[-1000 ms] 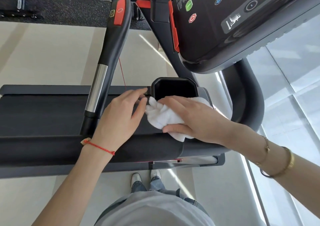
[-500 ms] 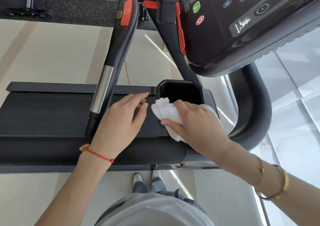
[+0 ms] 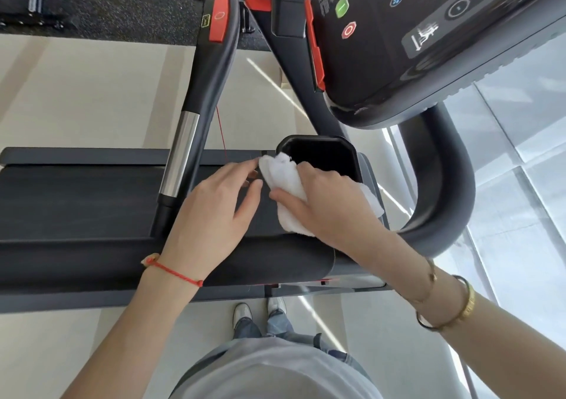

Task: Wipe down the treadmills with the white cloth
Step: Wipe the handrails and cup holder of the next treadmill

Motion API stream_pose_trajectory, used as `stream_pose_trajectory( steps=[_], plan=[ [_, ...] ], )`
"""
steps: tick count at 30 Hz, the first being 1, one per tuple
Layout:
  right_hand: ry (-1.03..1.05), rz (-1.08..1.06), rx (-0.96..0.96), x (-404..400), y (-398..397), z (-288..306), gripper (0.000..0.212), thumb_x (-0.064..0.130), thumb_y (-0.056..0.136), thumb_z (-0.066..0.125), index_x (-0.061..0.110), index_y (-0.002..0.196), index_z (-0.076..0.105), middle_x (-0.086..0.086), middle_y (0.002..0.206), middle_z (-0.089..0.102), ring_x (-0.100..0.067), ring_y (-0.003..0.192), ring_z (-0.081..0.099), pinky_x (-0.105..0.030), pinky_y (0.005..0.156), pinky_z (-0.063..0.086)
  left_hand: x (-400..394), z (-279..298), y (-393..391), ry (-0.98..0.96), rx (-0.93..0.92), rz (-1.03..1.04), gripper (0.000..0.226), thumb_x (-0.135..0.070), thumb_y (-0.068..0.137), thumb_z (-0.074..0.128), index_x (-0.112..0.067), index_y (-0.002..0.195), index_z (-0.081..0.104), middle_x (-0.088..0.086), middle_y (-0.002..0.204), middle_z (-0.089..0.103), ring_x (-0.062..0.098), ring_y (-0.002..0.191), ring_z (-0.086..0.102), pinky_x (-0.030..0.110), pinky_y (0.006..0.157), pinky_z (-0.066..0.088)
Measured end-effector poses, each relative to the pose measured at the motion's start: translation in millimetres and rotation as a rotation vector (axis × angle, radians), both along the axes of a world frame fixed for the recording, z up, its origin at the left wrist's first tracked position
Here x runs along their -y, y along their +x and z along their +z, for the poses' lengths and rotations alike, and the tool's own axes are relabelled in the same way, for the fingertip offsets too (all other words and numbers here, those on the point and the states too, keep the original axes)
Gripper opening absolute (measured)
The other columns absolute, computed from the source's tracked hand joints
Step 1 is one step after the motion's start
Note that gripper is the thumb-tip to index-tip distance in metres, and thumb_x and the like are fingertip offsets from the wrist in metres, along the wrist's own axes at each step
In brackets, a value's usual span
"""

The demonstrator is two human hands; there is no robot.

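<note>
A black treadmill [image 3: 79,202] stretches across the middle of the view, seen from above. My right hand [image 3: 330,205] presses a bunched white cloth [image 3: 284,175] onto the treadmill's dark surface, right at the rim of a black cup holder [image 3: 321,153]. My left hand [image 3: 214,214] lies flat on the surface beside the cloth, fingers apart, fingertips touching the cloth's left edge. Part of the cloth is hidden under my right palm.
A handrail [image 3: 196,92] with a chrome section and a red pad rises left of my hands. The console [image 3: 428,31] with green and red buttons overhangs at upper right. A curved black side arm [image 3: 444,184] bends at the right. Beige floor and my shoes [image 3: 260,313] lie below.
My right hand has slid the cloth up and left toward the cup holder's near corner. My left hand has stayed in place on the surface.
</note>
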State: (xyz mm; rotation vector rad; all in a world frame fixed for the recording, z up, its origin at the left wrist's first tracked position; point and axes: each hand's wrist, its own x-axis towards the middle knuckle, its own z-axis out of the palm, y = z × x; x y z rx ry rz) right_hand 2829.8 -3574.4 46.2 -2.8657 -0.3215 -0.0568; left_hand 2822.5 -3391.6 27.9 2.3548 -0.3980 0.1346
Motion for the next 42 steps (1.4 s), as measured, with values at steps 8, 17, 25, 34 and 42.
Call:
stream_pose_trajectory(
  steps=[8, 17, 25, 34, 42],
  plan=[
    [0.127, 0.203, 0.114, 56, -18, 14, 0.053, 0.052, 0.092, 0.047, 0.013, 0.128, 0.051, 0.0, 0.115, 0.06, -0.018, 0.099, 0.056, -0.028, 0.079, 0.043, 13, 6, 4, 0.017, 0.014, 0.035, 0.041, -0.033, 0.1, 0.047, -0.02, 0.137, 0.056, -0.008, 0.116, 0.065, 0.012, 0.104, 0.064, 0.039, 0.087, 0.054],
    [-0.197, 0.316, 0.21, 32, 72, 0, 0.06, 0.059, 0.098, 0.033, 0.01, 0.13, 0.048, -0.01, 0.118, 0.054, -0.028, 0.093, 0.053, -0.042, 0.078, 0.047, 28, 1, 17, 0.1, -0.061, 0.049, 0.041, -0.042, 0.097, 0.047, -0.019, 0.13, 0.057, -0.004, 0.115, 0.063, 0.019, 0.102, 0.062, 0.036, 0.081, 0.051],
    [0.045, 0.354, 0.065, 69, 70, -2, 0.04, 0.037, 0.098, 0.048, 0.014, 0.13, 0.051, -0.002, 0.125, 0.055, -0.026, 0.104, 0.056, -0.034, 0.086, 0.046, 30, 1, 17, 0.066, -0.106, 0.051, 0.046, -0.042, 0.099, 0.049, -0.024, 0.141, 0.051, -0.006, 0.12, 0.062, 0.014, 0.108, 0.059, 0.032, 0.087, 0.05],
    [-0.063, 0.395, 0.018, 52, 77, 0, 0.051, 0.044, 0.092, 0.036, 0.009, 0.126, 0.054, -0.008, 0.114, 0.058, -0.03, 0.092, 0.058, -0.041, 0.078, 0.048, 31, 1, 17, 0.068, -0.109, 0.044, 0.044, -0.042, 0.098, 0.046, -0.021, 0.136, 0.054, -0.004, 0.11, 0.062, 0.016, 0.1, 0.061, 0.03, 0.079, 0.049],
    [0.201, -0.068, -0.069, 58, 20, -2, 0.066, 0.022, 0.097, 0.054, 0.011, 0.152, 0.019, -0.014, 0.145, 0.034, -0.031, 0.124, 0.044, -0.027, 0.089, 0.036, 29, 0, 18, 0.045, -0.132, 0.019, 0.054, -0.045, 0.098, 0.042, -0.023, 0.147, 0.046, -0.007, 0.124, 0.061, 0.012, 0.113, 0.058, 0.035, 0.093, 0.05]
  ],
)
